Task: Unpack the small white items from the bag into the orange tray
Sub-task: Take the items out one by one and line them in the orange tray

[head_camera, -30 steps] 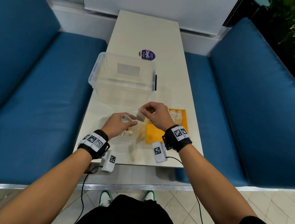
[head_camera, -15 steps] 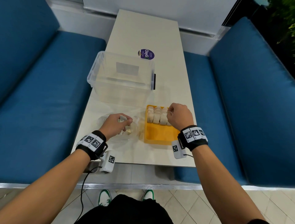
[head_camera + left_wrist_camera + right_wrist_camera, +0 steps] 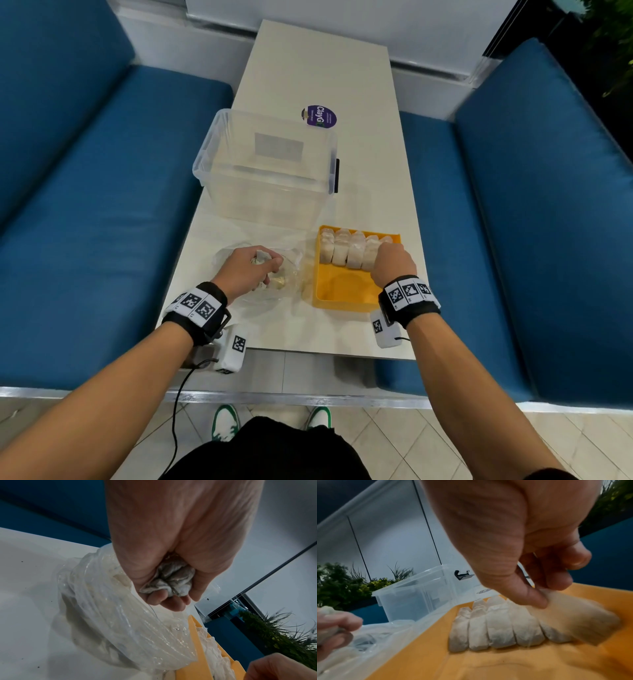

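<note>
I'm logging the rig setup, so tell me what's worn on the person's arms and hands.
Both hands, left and right, are bare, as are the forearms. Each wrist has a black band with white square-code tags and a small white tagged box. A black cable runs from the left box.

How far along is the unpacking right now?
Done: a row of white packets lies in the orange tray. In hand: the right hand is setting one more beside them; the left hand grips another over the bag. Left: more remain bagged.
</note>
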Tool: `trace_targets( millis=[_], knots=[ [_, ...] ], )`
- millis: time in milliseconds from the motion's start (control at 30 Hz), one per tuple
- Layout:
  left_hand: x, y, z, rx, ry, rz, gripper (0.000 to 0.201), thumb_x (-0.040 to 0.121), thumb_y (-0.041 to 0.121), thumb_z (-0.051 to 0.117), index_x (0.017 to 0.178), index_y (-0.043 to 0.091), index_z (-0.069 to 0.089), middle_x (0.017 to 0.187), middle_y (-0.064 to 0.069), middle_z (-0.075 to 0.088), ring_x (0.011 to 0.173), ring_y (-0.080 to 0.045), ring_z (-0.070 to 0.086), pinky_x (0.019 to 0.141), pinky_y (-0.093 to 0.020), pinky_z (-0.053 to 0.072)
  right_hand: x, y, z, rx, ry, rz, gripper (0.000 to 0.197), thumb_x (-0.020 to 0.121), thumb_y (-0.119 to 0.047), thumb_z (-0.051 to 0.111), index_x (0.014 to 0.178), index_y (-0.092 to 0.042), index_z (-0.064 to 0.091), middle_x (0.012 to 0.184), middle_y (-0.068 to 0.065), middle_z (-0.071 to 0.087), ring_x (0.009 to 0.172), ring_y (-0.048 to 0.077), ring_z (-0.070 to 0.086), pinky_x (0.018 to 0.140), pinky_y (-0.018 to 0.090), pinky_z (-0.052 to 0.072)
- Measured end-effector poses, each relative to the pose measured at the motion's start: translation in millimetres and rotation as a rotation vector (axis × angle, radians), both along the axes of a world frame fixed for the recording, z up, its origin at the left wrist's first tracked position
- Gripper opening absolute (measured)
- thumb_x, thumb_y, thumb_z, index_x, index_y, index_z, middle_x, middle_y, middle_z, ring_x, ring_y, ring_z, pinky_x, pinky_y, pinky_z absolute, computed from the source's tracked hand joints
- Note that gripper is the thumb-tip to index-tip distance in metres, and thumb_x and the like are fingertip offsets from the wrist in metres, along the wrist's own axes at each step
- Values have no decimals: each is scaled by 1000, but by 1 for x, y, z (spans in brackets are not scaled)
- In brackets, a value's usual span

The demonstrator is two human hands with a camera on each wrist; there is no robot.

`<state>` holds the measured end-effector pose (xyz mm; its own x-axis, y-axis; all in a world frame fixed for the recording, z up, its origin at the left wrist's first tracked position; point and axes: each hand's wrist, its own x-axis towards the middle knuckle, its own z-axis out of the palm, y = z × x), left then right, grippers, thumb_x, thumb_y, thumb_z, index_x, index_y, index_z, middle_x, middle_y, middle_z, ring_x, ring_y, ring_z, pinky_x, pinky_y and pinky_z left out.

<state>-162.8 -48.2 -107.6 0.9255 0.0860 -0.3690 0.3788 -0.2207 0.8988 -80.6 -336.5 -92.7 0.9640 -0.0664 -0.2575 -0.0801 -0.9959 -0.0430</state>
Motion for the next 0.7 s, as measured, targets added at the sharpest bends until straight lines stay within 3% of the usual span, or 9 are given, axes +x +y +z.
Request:
trace_targets(
  millis=[100,233,367,500,700],
  knots=[
    [2,-1,-1,-4,3,-2,11,97,24,70,102,16,75,89,-1,78,63,-10,63,53,-26,45,4,-3,-2,21,1,9,31,93,-4,53,124,-1,54,120,16,59,109,34,63,85,37,54],
    [4,-4,0,-2,8,-5,13,98,27,70,102,17,75,87,0,78,61,-9,62,53,-26,45,6,9,-6,202,61,144,16,93,-9,59,102,-11,72,103,7,58,104,24,56,93,36,53],
    [5,-2,-1,-12,23,3,17,97,32,70,102,17,74,90,-6,77,61,-11,61,54,-26,45,9,26,-11,420,66,196,5,87,-11,73,85,-15,74,93,3,68,91,19,63,80,26,51],
    [4,1,0,-10,26,14,16,97,30,70,101,15,74,94,-9,76,61,-13,62,53,-27,44,18,39,-17,476,105,205,13,83,-13,80,76,-20,72,89,3,69,84,16,63,67,17,43],
    [4,8,3,5,43,30,17,98,30,69,104,14,73,96,-9,75,64,-13,61,53,-25,46,33,54,-26,436,41,224,7,83,-8,77,85,-15,78,92,5,73,86,19,66,78,30,54]
  ],
)
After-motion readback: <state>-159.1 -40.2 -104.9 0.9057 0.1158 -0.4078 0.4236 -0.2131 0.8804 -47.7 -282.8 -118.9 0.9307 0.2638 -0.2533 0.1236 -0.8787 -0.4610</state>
